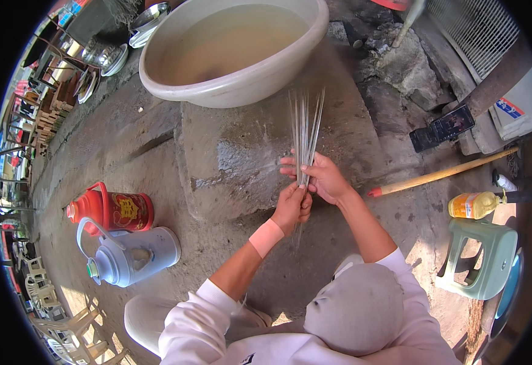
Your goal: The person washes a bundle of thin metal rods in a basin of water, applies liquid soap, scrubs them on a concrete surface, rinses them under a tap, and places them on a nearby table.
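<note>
A bundle of thin metal skewers (304,123) fans out upward between my hands. My left hand (292,205) is closed in a fist around the lower part of the bundle, and short ends stick out below it. Higher up, my right hand (327,178) holds the same skewers, with the thumb in front and the fingers behind and to the left. Just beyond the skewer tips stands a large whitish plastic basin (252,91) of cloudy brownish water (243,41). It sits over a stone slab (247,137) that has a wet patch.
Red (129,212) and pale blue (147,255) thermos flasks are at left. At right are a wooden pole (444,173), a phone (453,122), a yellow oil bottle (473,205) and a green plastic stool (498,260). Metal bowls (152,16) lie beyond the basin's left side.
</note>
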Available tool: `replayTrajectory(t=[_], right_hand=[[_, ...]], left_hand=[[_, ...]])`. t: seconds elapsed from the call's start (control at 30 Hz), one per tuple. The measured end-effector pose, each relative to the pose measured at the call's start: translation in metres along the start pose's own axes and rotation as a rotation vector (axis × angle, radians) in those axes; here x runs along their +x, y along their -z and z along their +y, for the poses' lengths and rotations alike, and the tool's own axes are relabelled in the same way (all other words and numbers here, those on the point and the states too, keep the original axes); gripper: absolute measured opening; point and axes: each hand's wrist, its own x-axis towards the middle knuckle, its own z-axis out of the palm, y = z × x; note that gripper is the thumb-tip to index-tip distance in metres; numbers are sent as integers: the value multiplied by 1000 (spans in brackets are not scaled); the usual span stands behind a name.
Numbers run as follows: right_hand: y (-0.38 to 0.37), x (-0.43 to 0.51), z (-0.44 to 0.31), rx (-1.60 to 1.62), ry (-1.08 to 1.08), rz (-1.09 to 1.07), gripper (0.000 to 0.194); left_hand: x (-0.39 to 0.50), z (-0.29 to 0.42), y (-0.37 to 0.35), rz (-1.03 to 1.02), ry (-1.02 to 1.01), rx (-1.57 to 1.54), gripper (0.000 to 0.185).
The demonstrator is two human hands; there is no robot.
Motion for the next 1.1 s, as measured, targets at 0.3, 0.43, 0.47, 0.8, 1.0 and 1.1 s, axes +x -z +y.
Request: replayTrajectory(t=[0.3,0.43,0.47,0.8,1.0,1.1], right_hand=[[7,-2,-9,-60,-255,157,39],[9,-4,-6,98,-80,-13,42],[11,-5,-6,110,-37,-77,43],[18,-2,-4,-10,-70,27,41],[6,-3,-8,-4,-67,75,34],[3,-2,-8,-31,-29,70,32]], left_hand=[[9,-10,14,-145,-111,165,30],[6,0,15,-147,-86,154,29],[5,2,14,-146,-86,161,29],[5,7,10,-128,-76,224,35],[4,4,10,-111,-74,108,29],[1,4,7,-61,-90,98,24]])
